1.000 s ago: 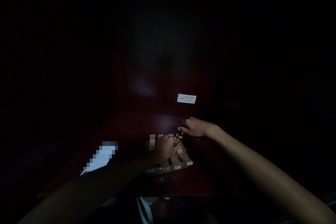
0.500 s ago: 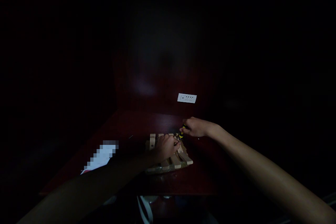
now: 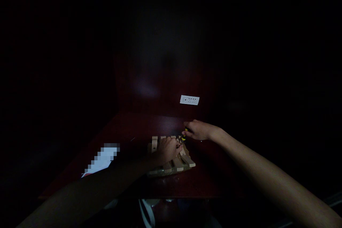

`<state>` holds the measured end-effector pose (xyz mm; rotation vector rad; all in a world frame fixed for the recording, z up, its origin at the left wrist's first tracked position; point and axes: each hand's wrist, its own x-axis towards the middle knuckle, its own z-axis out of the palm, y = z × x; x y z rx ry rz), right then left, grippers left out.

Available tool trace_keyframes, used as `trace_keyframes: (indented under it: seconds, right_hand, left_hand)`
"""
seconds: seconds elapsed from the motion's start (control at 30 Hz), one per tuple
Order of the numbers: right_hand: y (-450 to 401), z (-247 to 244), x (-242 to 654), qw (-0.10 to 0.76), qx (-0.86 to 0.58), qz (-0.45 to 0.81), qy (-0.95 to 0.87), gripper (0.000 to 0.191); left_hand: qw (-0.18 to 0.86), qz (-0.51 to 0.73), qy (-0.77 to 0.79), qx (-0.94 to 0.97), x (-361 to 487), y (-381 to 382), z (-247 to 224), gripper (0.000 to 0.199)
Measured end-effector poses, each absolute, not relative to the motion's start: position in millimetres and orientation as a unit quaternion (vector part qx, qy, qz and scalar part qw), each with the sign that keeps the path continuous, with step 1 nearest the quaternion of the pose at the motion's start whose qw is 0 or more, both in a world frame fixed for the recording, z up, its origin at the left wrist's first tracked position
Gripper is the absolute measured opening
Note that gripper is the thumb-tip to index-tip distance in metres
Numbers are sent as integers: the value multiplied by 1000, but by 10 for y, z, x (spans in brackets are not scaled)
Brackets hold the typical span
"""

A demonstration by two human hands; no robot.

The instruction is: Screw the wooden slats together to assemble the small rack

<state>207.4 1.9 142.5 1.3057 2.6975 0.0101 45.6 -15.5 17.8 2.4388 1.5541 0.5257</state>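
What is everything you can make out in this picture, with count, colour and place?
Wooden slats: several, partly hidden, pale tan, on the table
Hand tool: one, yellow and black, in the right hand
Table: one, dark red, under the slats
White sheet: one, partly pixelated, table's left side
Thin sliver: one, pale, left of the slats
Tiny speck: one, white, below the right hand
Socket panel: one, white, beyond the table
Strap: one, pale, below the table's near edge
Left hand: one, over the slats
Right hand: one, around the tool

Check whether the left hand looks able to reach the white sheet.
Probably yes: the white sheet lies beside the left forearm with nothing visible blocking it, though the left hand is over the wooden slats.
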Motion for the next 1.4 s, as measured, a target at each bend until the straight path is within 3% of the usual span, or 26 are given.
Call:
trace_keyframes:
  seconds: [0.23,0.47,0.7,0.97,1.17,1.4]
  right_hand:
    - [-7,1416,2017,82,470,26,878,44]
    - [15,1363,2041,40,428,-37,902,25]
    - [16,1408,2019,77,460,-11,884,34]
    - [35,1358,2072,53,429,-21,901,22]
    - [68,1314,2060,70,450,7,890,33]
    - [28,1318,2066,43,452,-67,888,25]
  left_hand:
    - [71,178,504,842,440,-123,127,33]
    - [73,174,518,834,456,-146,159,33]
    - [81,168,529,828,466,-152,171,32]
    - [85,152,549,818,466,-147,158,35]
    - [90,165,520,833,460,-139,161,33]
    - [98,158,529,828,460,-178,214,34]
